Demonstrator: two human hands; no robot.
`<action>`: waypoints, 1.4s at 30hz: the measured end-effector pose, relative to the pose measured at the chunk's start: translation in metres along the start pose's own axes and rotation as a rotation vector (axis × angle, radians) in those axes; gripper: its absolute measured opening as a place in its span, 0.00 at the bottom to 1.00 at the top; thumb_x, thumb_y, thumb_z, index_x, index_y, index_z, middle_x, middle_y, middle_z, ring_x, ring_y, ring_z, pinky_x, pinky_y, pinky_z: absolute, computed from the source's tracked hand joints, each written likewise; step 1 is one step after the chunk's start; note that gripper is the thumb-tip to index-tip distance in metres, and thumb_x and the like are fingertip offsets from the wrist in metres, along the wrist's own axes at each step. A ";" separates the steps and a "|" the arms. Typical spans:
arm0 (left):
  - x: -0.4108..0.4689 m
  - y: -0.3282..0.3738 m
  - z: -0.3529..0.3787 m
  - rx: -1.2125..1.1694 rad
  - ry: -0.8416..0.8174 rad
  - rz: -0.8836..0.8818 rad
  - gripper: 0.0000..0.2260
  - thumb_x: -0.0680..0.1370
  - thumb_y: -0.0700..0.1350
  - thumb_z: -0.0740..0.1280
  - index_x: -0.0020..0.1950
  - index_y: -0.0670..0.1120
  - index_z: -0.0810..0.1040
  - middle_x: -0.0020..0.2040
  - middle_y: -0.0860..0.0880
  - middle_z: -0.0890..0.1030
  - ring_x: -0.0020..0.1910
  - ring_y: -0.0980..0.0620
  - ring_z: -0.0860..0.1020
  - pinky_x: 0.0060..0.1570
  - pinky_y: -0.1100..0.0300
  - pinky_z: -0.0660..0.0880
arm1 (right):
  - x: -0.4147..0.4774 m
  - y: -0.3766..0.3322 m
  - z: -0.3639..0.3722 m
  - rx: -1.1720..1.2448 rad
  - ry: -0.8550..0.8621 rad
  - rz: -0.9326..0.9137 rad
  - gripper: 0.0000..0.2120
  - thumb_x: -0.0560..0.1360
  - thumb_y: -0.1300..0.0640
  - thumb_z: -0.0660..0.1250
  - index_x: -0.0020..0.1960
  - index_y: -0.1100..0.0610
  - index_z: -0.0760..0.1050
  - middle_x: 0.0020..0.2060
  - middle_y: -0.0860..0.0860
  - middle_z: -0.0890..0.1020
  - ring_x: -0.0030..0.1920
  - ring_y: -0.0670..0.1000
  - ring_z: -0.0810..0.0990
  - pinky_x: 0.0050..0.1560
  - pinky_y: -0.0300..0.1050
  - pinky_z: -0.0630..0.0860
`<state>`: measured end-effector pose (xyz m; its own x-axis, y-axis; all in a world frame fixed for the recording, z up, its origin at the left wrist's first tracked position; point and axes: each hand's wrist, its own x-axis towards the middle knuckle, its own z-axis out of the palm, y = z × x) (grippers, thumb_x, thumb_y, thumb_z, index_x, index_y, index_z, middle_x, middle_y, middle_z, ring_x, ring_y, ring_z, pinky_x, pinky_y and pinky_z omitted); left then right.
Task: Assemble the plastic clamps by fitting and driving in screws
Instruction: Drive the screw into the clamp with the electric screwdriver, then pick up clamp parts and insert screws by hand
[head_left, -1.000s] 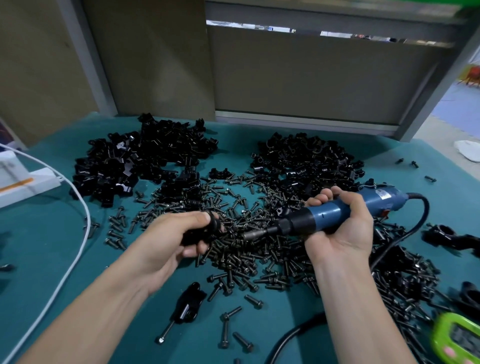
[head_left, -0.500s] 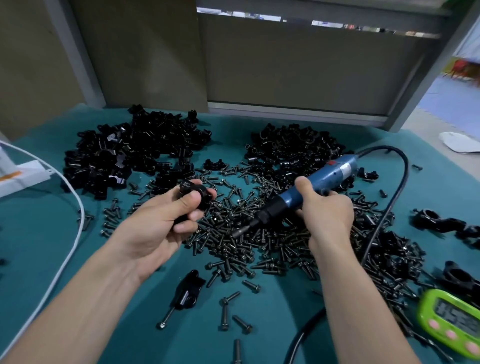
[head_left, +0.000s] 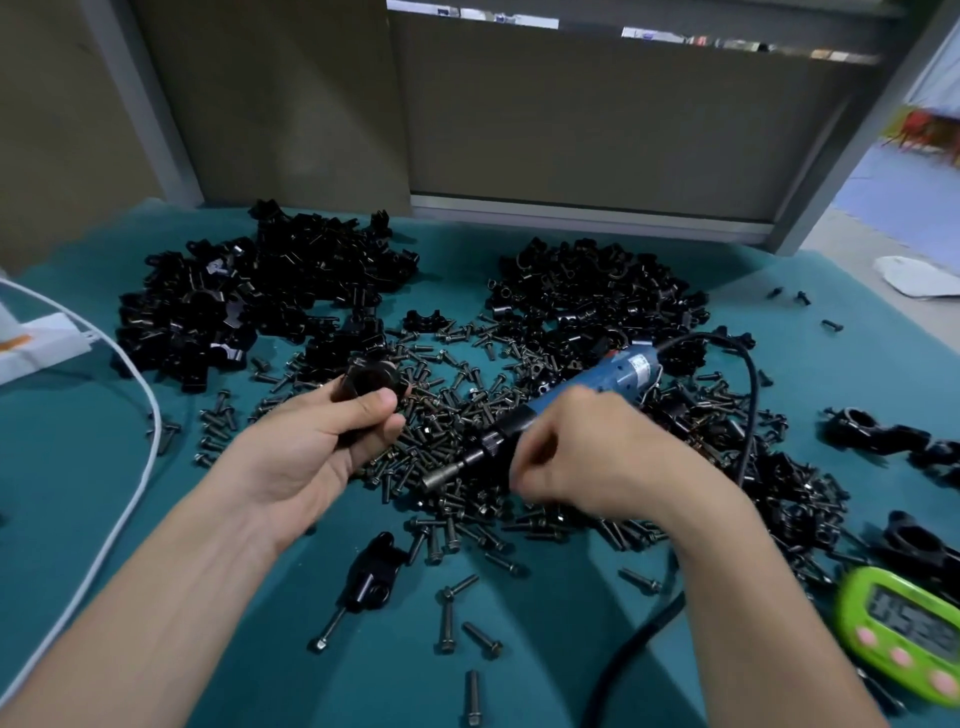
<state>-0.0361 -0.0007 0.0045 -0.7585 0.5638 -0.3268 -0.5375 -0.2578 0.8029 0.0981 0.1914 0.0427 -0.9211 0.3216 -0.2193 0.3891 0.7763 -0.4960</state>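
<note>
My left hand (head_left: 322, 447) grips a black plastic clamp (head_left: 371, 384) just above the table, thumb on its front. My right hand (head_left: 587, 457) holds a blue electric screwdriver (head_left: 597, 387) tilted down to the left, its metal tip (head_left: 439, 475) over a wide heap of dark screws (head_left: 467, 415). The tip stays apart from the clamp. Two piles of black clamp halves lie behind, one at the left (head_left: 260, 301) and one at the right (head_left: 597, 296). A clamp with a screw sticking out (head_left: 371, 577) lies near the front.
The screwdriver's black cable (head_left: 748, 415) loops right and runs off the front edge. Finished black clamps (head_left: 878, 431) and a green timer (head_left: 904, 631) sit at the right. A white cable (head_left: 130, 493) and white box (head_left: 36, 343) lie at the left on the teal table (head_left: 78, 441).
My left hand has raised and turned the clamp. My right hand has swung the screwdriver from level to pointing down-left and slid its grip toward the tip end.
</note>
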 end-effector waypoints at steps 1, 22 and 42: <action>0.001 0.001 -0.001 -0.020 -0.005 -0.010 0.17 0.68 0.35 0.71 0.56 0.35 0.82 0.47 0.44 0.86 0.34 0.57 0.81 0.32 0.68 0.80 | -0.001 0.000 0.004 -0.054 -0.043 -0.015 0.10 0.73 0.60 0.75 0.40 0.46 0.88 0.25 0.38 0.81 0.26 0.35 0.77 0.24 0.26 0.67; 0.001 -0.012 0.007 0.352 0.057 0.103 0.11 0.80 0.32 0.66 0.59 0.43 0.81 0.48 0.41 0.86 0.31 0.56 0.72 0.29 0.64 0.67 | -0.005 -0.011 0.039 -0.132 0.274 0.009 0.10 0.73 0.61 0.75 0.41 0.46 0.85 0.37 0.46 0.85 0.38 0.48 0.83 0.46 0.46 0.84; 0.000 -0.026 0.006 0.722 0.022 0.555 0.18 0.77 0.38 0.75 0.52 0.62 0.80 0.43 0.63 0.81 0.42 0.63 0.78 0.48 0.60 0.72 | -0.006 -0.012 0.036 1.068 0.432 -0.061 0.11 0.78 0.70 0.68 0.53 0.54 0.80 0.34 0.52 0.82 0.33 0.48 0.79 0.36 0.41 0.76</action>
<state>-0.0201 0.0107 -0.0131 -0.8504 0.4882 0.1960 0.2623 0.0705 0.9624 0.0990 0.1604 0.0194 -0.7851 0.6185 0.0331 -0.0356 0.0084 -0.9993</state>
